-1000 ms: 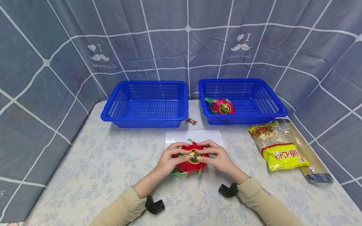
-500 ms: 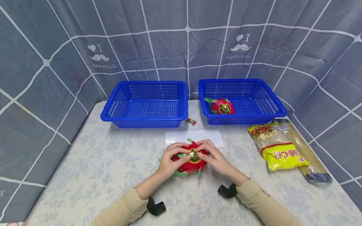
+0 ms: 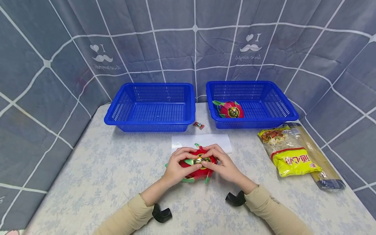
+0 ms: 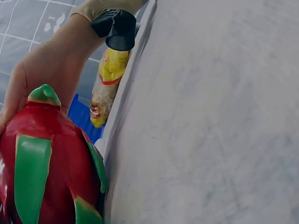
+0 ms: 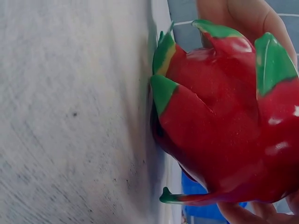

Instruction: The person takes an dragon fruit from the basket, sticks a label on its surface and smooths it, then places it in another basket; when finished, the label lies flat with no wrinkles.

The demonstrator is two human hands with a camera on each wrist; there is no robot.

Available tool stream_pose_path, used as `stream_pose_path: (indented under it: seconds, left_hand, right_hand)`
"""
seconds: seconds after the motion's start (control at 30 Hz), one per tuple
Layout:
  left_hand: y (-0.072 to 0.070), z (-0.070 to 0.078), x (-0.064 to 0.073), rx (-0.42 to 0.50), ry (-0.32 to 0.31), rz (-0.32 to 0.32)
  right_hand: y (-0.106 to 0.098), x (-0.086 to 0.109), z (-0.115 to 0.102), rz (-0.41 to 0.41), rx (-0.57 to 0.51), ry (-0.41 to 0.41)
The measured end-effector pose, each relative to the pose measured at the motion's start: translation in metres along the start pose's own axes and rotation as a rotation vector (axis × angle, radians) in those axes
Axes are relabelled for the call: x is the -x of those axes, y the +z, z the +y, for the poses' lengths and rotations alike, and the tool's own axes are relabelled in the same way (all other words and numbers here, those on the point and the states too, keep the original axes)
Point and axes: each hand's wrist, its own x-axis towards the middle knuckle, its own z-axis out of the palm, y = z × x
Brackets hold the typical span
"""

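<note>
A red dragon fruit (image 3: 195, 173) with green-tipped scales lies on the table in the middle of the head view; its shiny surface looks like a model. A round black and gold label (image 3: 202, 158) faces up on it. My left hand (image 3: 175, 167) holds the fruit from the left, fingers curled over its far side. From the right, my right hand (image 3: 225, 165) holds it likewise. Both thumbs rest on the label and cover part of it. In the left wrist view the dragon fruit (image 4: 60, 172) hides most of the fingers. Some right fingers show beneath the dragon fruit (image 5: 224, 116) in the right wrist view.
A white paper sheet (image 3: 215, 139) lies just behind the fruit. Two blue baskets stand at the back: the left basket (image 3: 149, 124) and the right basket (image 3: 258, 123), which contains another dragon fruit (image 3: 227, 109). A small packet (image 3: 198, 125) sits between them. Yellow food bag (image 3: 290, 153) at right.
My thumbs and the right fingers have shifted slightly over the label. The dragon fruit has stayed nearly in place, held by both hands throughout.
</note>
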Motion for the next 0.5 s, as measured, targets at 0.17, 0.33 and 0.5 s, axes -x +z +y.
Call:
stream_pose_path:
  seconds: [0.17,0.33,0.5]
  left_hand:
    - [-0.003,0.012,-0.002,0.008,-0.002,-0.021]
    - [-0.004,0.009,-0.001,0.007,0.037,-0.022]
    - [-0.003,-0.009,0.0,-0.009,0.091,-0.018]
  right_hand:
    - [0.0,0.0,0.0,0.017,0.015,0.001]
    - [0.0,0.0,0.012,0.032,0.047,0.008]
    - [0.001,-0.002,0.037,0.038,0.072,-0.001]
